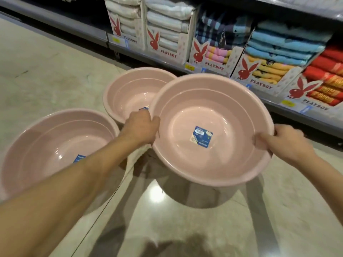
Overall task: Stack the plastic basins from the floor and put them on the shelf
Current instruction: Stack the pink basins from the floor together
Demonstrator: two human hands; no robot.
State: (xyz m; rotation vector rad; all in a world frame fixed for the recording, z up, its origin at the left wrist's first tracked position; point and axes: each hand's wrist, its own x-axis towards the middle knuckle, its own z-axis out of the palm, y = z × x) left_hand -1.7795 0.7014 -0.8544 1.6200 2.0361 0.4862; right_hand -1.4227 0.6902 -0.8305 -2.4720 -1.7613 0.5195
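Three pink plastic basins are in view, each with a blue label inside. I hold the nearest basin point(209, 110) above the floor, tilted toward me. My left hand point(141, 127) grips its left rim and my right hand point(285, 140) grips its right rim. A second basin point(130, 89) rests on the floor behind my left hand, partly hidden by the held one. The third basin point(55, 138) sits on the floor at the left, under my left forearm.
A low grey shelf point(141, 52) runs along the back, filled with cardboard display boxes of folded towels point(278, 45) in white, blue, yellow and red. Glossy beige floor tiles point(46, 67) spread to the left and in front.
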